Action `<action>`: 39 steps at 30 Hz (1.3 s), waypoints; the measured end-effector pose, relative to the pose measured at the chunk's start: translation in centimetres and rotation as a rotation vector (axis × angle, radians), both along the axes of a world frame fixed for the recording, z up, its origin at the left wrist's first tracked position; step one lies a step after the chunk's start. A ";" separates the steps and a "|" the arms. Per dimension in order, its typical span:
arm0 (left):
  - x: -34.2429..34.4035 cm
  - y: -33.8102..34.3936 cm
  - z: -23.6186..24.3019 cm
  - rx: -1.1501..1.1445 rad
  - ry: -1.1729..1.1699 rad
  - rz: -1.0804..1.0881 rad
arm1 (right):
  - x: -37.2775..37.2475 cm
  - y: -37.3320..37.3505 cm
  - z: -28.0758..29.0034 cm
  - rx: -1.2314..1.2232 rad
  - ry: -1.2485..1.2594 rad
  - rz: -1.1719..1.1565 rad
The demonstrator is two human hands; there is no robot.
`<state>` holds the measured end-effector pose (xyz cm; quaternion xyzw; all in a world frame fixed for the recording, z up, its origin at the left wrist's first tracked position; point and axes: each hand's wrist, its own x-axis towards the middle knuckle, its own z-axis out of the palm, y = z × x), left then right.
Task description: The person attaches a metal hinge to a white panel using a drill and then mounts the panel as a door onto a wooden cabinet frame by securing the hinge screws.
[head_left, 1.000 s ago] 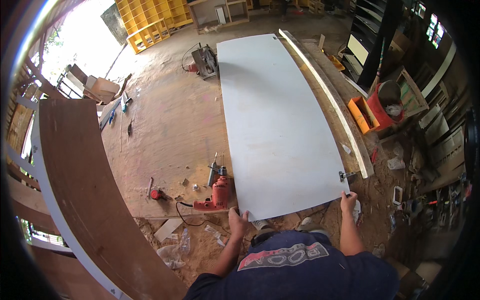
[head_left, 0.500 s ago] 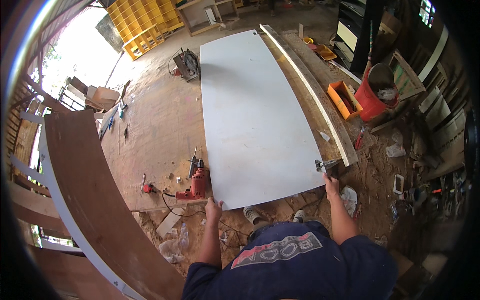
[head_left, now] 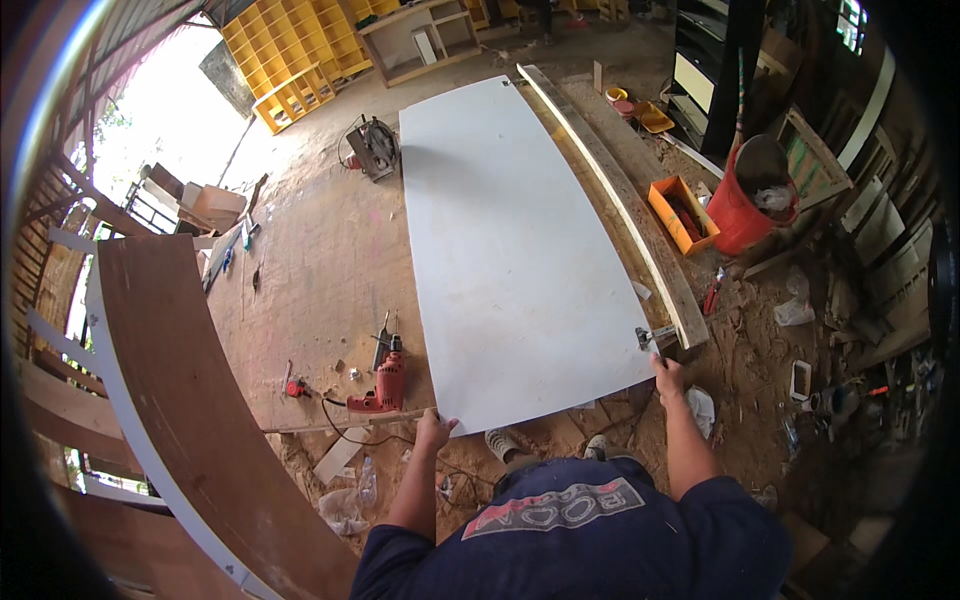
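Note:
A large white panel (head_left: 520,250) with a curved right edge lies on a wooden work surface in front of me. My left hand (head_left: 434,430) is closed on its near left corner, thumb on the upper face. My right hand (head_left: 668,378) grips the near right corner, just below a metal hinge (head_left: 643,338) that is fixed to the panel and sticks out toward a long timber beam (head_left: 620,190). The fingers under the panel are hidden. Left of the panel, close to my left hand, lies a red power drill (head_left: 388,383) with its cord trailing off the near edge.
A circular saw (head_left: 374,150) stands against the panel's far left side. A curved brown board (head_left: 190,370) rises at my left. An orange box (head_left: 684,215) and a red bucket (head_left: 752,205) stand at the right. Scraps and plastic litter the ground (head_left: 740,400).
The panel has slid a little to the right, with both hands still on its corners. The gap between it and the drill is wider. My view has tilted slightly.

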<state>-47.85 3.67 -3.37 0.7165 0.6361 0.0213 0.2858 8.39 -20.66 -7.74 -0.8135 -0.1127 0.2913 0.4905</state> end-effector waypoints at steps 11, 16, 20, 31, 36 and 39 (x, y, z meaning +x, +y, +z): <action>-0.6 0.3 -2.4 0.017 -0.046 -0.043 | -0.1 -0.5 7.8 0.061 -0.260 0.053; 1.1 -0.4 -1.9 -0.153 -0.141 0.007 | 0.5 -0.2 16.7 0.209 -0.454 0.075; 3.4 -2.0 -2.8 -0.331 -0.484 0.107 | -2.1 2.5 29.1 0.326 -0.531 0.048; 9.7 -5.1 -5.1 -0.851 -0.991 -0.007 | -11.9 7.7 45.4 0.741 -0.784 0.510; 10.5 -7.8 -6.1 -0.746 -0.957 0.233 | -15.8 10.1 44.4 0.940 -0.797 0.552; 10.2 -8.7 -6.3 -0.672 -0.917 0.289 | -19.1 11.0 42.2 1.010 -0.672 0.547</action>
